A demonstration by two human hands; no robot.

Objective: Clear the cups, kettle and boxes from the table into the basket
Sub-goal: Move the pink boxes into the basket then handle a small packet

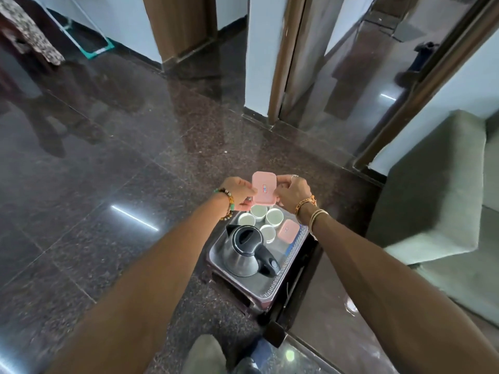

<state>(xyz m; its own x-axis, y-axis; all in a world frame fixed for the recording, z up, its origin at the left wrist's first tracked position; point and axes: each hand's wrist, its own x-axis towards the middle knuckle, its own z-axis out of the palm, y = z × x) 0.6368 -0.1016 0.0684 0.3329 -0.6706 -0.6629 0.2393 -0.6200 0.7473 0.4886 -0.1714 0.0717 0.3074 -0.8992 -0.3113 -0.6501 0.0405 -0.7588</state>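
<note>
1. Dark polished stone floor (108, 157) fills most of the view, with a green sofa (432, 198) at our right and what looks like the glossy table (332, 298) along the lower right.
2. Just beside that table edge sits the metal basket (272, 290), raised on a low dark stand.
3. It already holds the kettle (247, 249), four white cups (259, 211) clustered at its far end, and one pink box (289, 231) by the far right rim.
4. We hold a second pink box (264, 188) in the air. Our left hand (239, 191) pinches its left long side and our right hand (293, 193) pinches its right long side.
5. Both grips are closed on the box, and neither hand carries anything else.
6. The held box is tilted with its lid towards us and its long axis running away from us. It hangs over the far end of the basket, roughly above the cups.
7. The basket therefore lies below the grip and towards us.
8. We judge the right side the likeliest landing place, between the kettle and the other pink box, and our right hand is nearer to it.
9. Lowering straight down would risk landing the box on the cups, so it probably needs to come towards us and to the right first.
10. From what we see, this may be the last item to place.
</note>
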